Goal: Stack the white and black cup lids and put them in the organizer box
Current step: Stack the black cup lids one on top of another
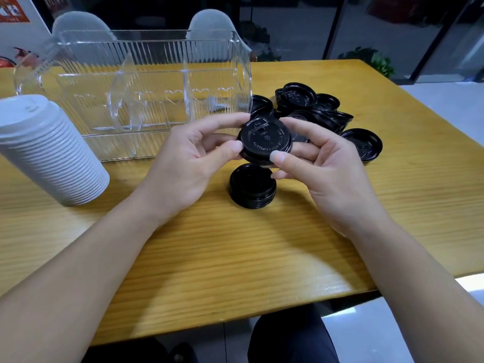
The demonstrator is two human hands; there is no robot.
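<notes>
We held a round black plastic cup lid [265, 140] above the wooden table [235, 244], our left hand [188, 163] pinching its left rim between thumb and fingertips and our right hand [322, 163] pinching its right rim the same way. It may have been a nested few; we could not tell. Such lids looked light, thin and slightly springy, with a glossy surface likely to slip, so the raised rim seemed the best place to take hold. Directly below sat a short stack of black lids [252, 187], and a loose heap of black lids [314, 111] lay behind our right hand. A tall stack of white lids [49, 150] stood at the left, just beside the clear ribbed plastic organizer box [146, 82], whose divided compartments appeared to hold no lids.
</notes>
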